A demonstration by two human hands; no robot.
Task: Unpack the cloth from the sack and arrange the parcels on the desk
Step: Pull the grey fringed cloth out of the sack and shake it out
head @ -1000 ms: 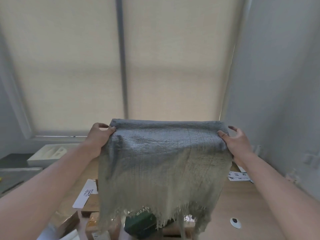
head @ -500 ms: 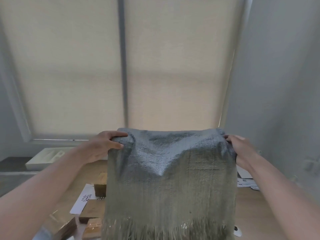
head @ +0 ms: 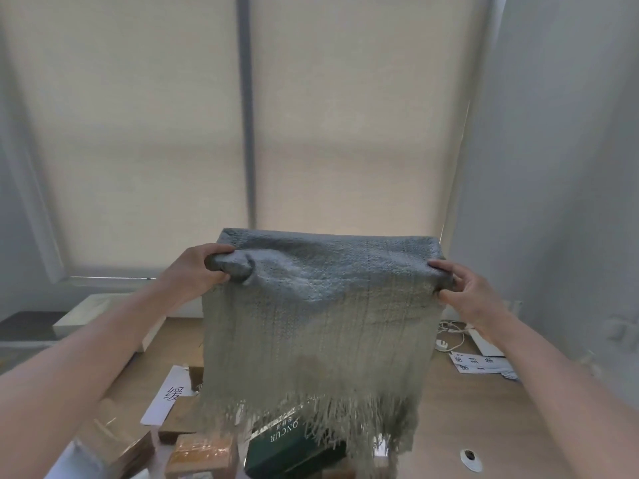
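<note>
I hold a grey woven cloth (head: 318,326) with a fringed lower edge up in the air above the wooden desk (head: 466,409). My left hand (head: 193,271) grips its top left corner, bunched in the fingers. The top right corner is pinched in my right hand (head: 470,295). The cloth hangs folded over at the top, and its fringe dangles just over a dark green box (head: 290,447). Brown wrapped parcels (head: 202,456) lie below on the desk at the lower left. No sack shows in view.
A white paper with a printed character (head: 169,395) lies left of the cloth. A flat white tray (head: 90,312) sits by the window sill. White cables (head: 449,337) and printed slips (head: 484,363) lie at the right, near the wall. A round desk grommet (head: 470,459) is at the lower right.
The cloth has risen, so its fringe and the green box under it show again. My left hand has rolled the top left corner into a bunch; the view tilted down slightly.
</note>
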